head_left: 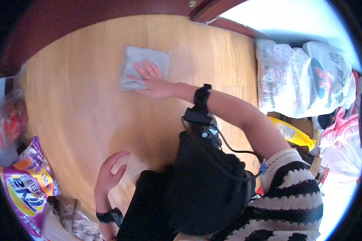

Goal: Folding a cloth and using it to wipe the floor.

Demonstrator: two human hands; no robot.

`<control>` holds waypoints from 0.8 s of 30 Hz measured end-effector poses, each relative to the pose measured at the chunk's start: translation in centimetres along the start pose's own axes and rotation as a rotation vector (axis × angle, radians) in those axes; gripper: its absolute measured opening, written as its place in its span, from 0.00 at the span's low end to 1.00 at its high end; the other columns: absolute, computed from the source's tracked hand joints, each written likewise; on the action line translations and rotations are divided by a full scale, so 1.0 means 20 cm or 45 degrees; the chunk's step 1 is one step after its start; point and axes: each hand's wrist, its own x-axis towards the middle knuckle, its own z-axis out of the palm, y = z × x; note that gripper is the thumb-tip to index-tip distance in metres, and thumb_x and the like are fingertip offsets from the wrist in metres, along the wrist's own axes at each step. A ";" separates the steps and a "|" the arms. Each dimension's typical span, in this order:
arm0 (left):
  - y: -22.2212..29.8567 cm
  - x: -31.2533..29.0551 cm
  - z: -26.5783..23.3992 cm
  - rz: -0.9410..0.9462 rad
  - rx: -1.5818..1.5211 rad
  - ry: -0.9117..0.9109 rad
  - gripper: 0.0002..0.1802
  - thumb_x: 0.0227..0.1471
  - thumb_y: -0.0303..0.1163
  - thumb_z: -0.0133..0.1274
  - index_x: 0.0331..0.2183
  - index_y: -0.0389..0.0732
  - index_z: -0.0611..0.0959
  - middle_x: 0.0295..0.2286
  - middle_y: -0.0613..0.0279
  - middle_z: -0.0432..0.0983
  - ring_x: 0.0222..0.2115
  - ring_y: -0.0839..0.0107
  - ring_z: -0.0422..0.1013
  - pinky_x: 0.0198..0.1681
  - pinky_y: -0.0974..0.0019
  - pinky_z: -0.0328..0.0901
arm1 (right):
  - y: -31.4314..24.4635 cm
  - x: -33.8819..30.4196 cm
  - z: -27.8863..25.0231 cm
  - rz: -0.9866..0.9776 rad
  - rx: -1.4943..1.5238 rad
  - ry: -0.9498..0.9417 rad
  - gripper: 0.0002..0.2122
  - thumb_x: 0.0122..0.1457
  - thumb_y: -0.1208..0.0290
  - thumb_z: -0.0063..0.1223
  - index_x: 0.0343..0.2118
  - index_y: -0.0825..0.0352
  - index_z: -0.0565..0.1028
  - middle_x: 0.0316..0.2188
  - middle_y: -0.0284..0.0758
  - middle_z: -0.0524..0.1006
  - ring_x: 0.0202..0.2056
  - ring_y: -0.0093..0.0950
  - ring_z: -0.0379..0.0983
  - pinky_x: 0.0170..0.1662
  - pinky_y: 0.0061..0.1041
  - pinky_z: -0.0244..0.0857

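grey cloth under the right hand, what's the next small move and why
Probably slide the grey cloth a little to the left, keeping it pressed flat. The right hand already lies on it with fingers spread, and the wood-grain surface stretches on that way. The left hand holds nothing and is well apart from the cloth, so it should not get in the way.

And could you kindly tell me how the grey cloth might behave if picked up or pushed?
The grey cloth would probably droop, given its soft, creased edges. It is likely light, lying thin and flat under the right hand. Pushed, it may slide, since the wood-grain surface looks smooth.
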 end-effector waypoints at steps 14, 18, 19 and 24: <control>0.16 -0.22 0.12 -0.329 0.223 0.071 0.17 0.46 0.23 0.51 0.41 0.42 0.78 0.41 0.57 0.75 0.45 0.61 0.69 0.50 0.65 0.61 | -0.07 -0.27 0.11 0.289 1.966 -0.713 0.35 0.57 0.42 0.38 0.61 0.62 0.50 0.62 0.39 0.48 0.62 0.33 0.45 0.61 0.36 0.46; 0.26 -0.10 0.11 -0.318 0.304 0.001 0.16 0.45 0.22 0.50 0.41 0.40 0.78 0.40 0.57 0.75 0.45 0.62 0.69 0.49 0.65 0.61 | 0.13 -0.77 -0.34 0.382 2.478 -0.013 0.30 0.60 0.48 0.38 0.59 0.64 0.55 0.57 0.37 0.60 0.56 0.30 0.59 0.59 0.34 0.52; 0.28 -0.07 0.10 -0.338 0.317 -0.026 0.16 0.46 0.22 0.49 0.41 0.39 0.78 0.40 0.57 0.75 0.45 0.62 0.69 0.49 0.65 0.61 | 0.16 -0.89 -0.43 0.398 2.445 0.183 0.31 0.60 0.48 0.38 0.59 0.65 0.53 0.57 0.38 0.60 0.57 0.31 0.58 0.59 0.36 0.53; 0.35 0.09 0.10 -0.305 0.314 -0.014 0.16 0.46 0.21 0.49 0.41 0.38 0.77 0.40 0.57 0.75 0.45 0.62 0.69 0.49 0.65 0.61 | 0.29 -1.48 -0.65 0.627 1.933 1.136 0.33 0.60 0.45 0.35 0.59 0.68 0.53 0.55 0.38 0.62 0.52 0.31 0.63 0.54 0.31 0.59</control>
